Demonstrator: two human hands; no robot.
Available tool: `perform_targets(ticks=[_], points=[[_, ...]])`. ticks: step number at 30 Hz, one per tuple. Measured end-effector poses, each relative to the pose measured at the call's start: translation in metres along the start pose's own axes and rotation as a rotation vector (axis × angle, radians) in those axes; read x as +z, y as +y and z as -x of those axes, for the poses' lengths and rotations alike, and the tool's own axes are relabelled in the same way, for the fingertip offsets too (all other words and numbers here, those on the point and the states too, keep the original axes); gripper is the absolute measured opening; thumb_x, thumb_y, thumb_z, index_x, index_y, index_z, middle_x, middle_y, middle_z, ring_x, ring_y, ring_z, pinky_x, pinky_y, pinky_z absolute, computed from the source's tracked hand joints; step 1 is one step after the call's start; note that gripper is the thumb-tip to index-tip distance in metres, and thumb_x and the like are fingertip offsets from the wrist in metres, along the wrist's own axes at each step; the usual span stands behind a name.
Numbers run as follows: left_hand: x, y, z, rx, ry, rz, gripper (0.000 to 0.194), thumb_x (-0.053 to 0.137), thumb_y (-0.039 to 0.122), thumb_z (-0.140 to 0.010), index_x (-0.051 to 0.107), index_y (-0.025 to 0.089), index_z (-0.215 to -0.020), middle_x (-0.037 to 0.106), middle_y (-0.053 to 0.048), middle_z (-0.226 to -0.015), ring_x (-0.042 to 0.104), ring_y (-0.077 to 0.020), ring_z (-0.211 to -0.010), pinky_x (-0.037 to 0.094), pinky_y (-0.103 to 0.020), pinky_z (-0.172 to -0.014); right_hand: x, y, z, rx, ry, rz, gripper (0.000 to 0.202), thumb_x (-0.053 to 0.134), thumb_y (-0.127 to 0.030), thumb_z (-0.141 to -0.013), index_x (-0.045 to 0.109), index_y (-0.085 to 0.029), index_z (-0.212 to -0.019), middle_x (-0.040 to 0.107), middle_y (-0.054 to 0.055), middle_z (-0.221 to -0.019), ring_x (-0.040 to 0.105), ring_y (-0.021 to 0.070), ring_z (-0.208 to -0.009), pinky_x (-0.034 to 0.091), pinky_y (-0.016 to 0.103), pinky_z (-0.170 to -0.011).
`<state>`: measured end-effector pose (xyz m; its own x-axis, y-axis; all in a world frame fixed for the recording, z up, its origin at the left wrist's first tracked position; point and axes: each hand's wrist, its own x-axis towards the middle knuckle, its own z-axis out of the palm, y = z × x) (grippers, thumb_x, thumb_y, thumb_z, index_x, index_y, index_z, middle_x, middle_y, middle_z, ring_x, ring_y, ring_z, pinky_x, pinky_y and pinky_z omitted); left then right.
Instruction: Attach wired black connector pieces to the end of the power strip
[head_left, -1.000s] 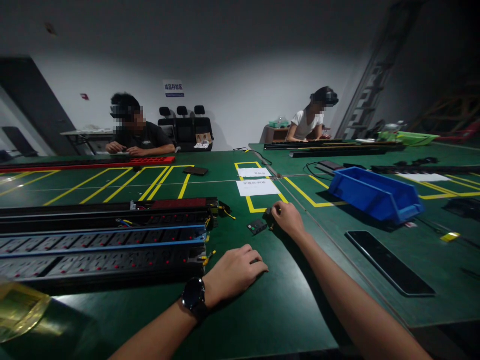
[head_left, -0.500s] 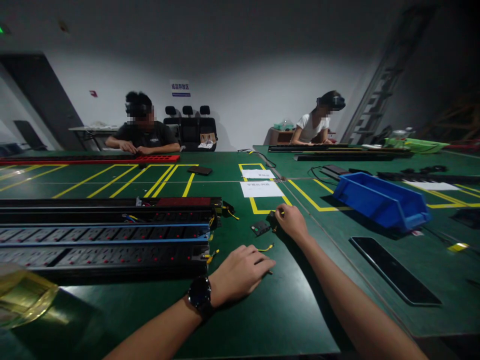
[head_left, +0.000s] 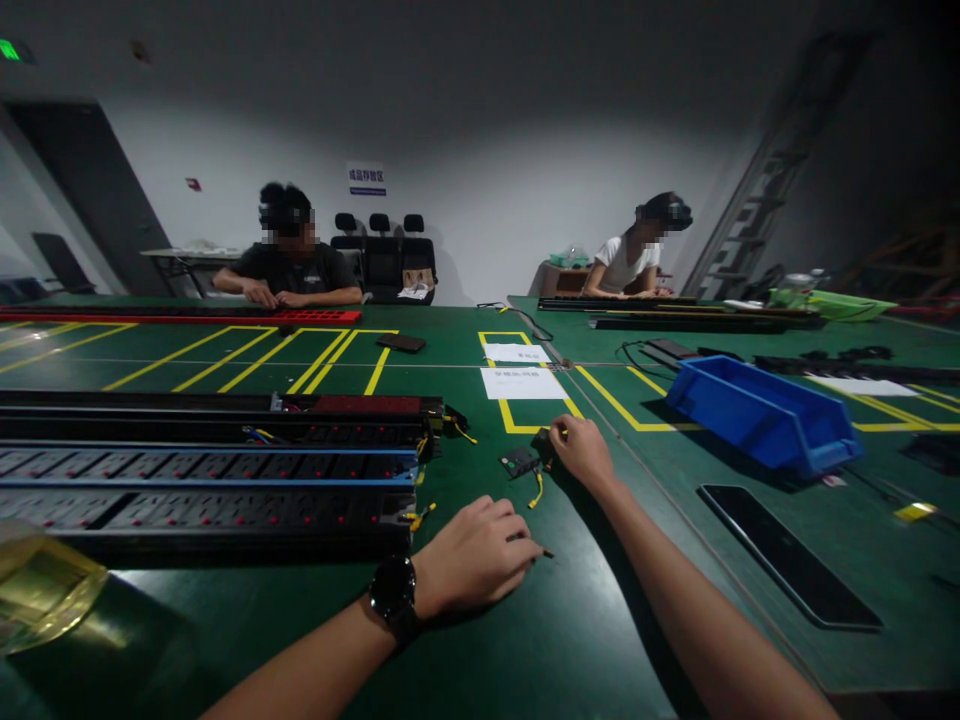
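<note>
My left hand, with a black watch on its wrist, rests low over the green table, fingers curled. A thin brownish tip sticks out past its fingertips; the rest is hidden. Farther forward, my right hand has thumb and finger pinched together beside a small dark block. What lies inside that pinch is too small to make out. Between the hands sits a flat black module, and a short yellow-sleeved wire reaches from it toward me.
Long black power strips, one edged in blue, lie at left with yellow-tipped wires. A clear container of yellowish liquid stands nearest left. On the right are a blue bin and a dark phone-like slab. Two people work across the table.
The yellow wire by the module has swung from lying sideways to pointing toward me. My left hand has shifted slightly, showing more of the thin tip. My right hand stays nearly in place.
</note>
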<state>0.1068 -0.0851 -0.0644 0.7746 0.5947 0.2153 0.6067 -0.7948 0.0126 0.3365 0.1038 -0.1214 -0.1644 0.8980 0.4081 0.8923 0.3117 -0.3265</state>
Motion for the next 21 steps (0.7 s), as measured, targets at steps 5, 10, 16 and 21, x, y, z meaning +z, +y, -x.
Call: perform_targets(ticks=[5, 10, 16, 21], points=[[0.001, 0.003, 0.0, -0.053, 0.045, 0.039, 0.035, 0.057, 0.031, -0.099, 0.059, 0.022, -0.133, 0.066, -0.006, -0.129, 0.057, -0.0219, -0.113, 0.044, -0.036, -0.089, 0.0, 0.0, 0.0, 0.015, -0.005, 0.035, 0.024, 0.048, -0.025, -0.095, 0.072, -0.019, -0.098, 0.073, 0.013, -0.099, 0.06, 0.0263, -0.094, 0.042, 0.035, -0.085], [-0.001, 0.002, 0.002, -0.056, 0.035, 0.017, 0.022, 0.058, 0.031, -0.098, 0.063, 0.022, -0.117, 0.064, -0.006, -0.116, 0.058, -0.0215, -0.102, 0.045, -0.036, -0.081, 0.004, 0.003, 0.0, -0.002, -0.001, 0.033, 0.026, 0.048, -0.027, -0.094, 0.072, -0.02, -0.097, 0.073, 0.01, -0.097, 0.062, 0.0252, -0.093, 0.045, 0.034, -0.085], [-0.002, 0.001, 0.0, -0.1, -0.042, -0.006, 0.017, 0.058, 0.036, -0.097, 0.061, 0.02, -0.1, 0.062, -0.007, -0.103, 0.059, -0.0207, -0.091, 0.047, -0.033, -0.071, -0.003, -0.003, 0.001, -0.011, 0.027, 0.034, 0.027, 0.048, -0.03, -0.097, 0.074, -0.023, -0.097, 0.074, 0.014, -0.099, 0.064, 0.03, -0.095, 0.047, 0.04, -0.085], [-0.001, 0.001, 0.0, -0.128, -0.086, 0.018, 0.02, 0.057, 0.037, -0.096, 0.063, 0.019, -0.091, 0.065, -0.006, -0.098, 0.062, -0.0197, -0.084, 0.045, -0.029, -0.06, -0.015, -0.042, 0.005, -0.145, 0.033, 0.023, 0.026, 0.051, -0.033, -0.098, 0.073, -0.025, -0.11, 0.073, 0.013, -0.111, 0.062, 0.0299, -0.106, 0.046, 0.041, -0.093]])
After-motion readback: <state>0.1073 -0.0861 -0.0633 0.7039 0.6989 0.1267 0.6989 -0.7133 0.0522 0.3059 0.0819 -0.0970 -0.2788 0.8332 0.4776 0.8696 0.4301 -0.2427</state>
